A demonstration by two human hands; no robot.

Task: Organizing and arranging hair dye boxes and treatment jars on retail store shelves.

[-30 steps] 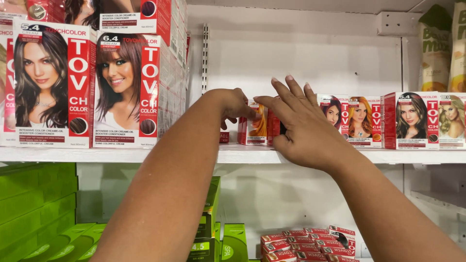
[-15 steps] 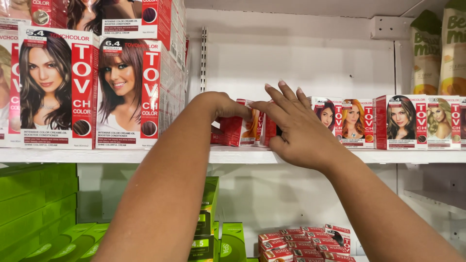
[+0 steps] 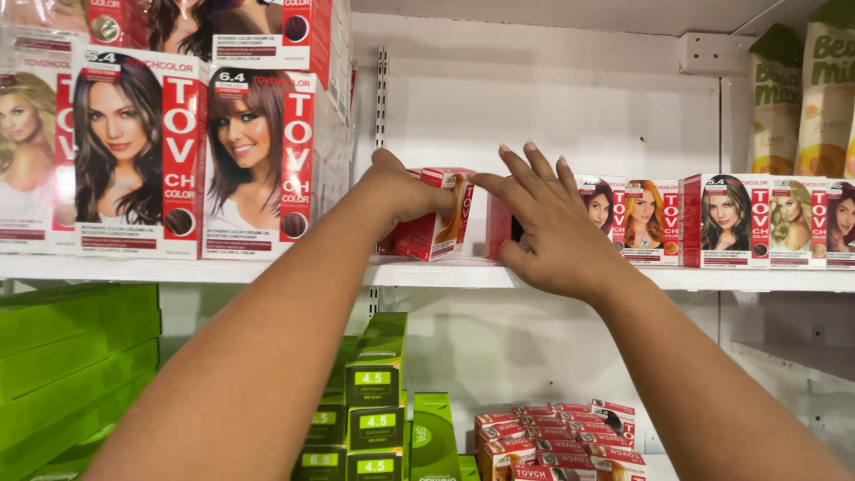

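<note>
Up on the white shelf (image 3: 427,272), the left hand (image 3: 405,191) is closed around a small red hair-dye box (image 3: 436,218), thumb and fingers wrapped over its top end. That box sits tilted, one lower corner on the shelf edge and its face turned toward the right — it is not squared up with the row beside it. The right hand (image 3: 552,223) is spread wide, fingers fanned and palm pressed flat against another red box (image 3: 500,227) just beside the first; it grips nothing, it only rests against the carton's front, which would steady it.

To the right, a line of small boxes (image 3: 730,221) stands upright, faces forward, and to the left large boxes (image 3: 205,160) stand close to the camera.

Much is hidden — the right palm covers nearly all of its box, so its face cannot be made out. The left fingertips are out of sight behind the tilted box. Green cartons (image 3: 374,401) on the lower shelf are partly cut off by the forearms.
</note>
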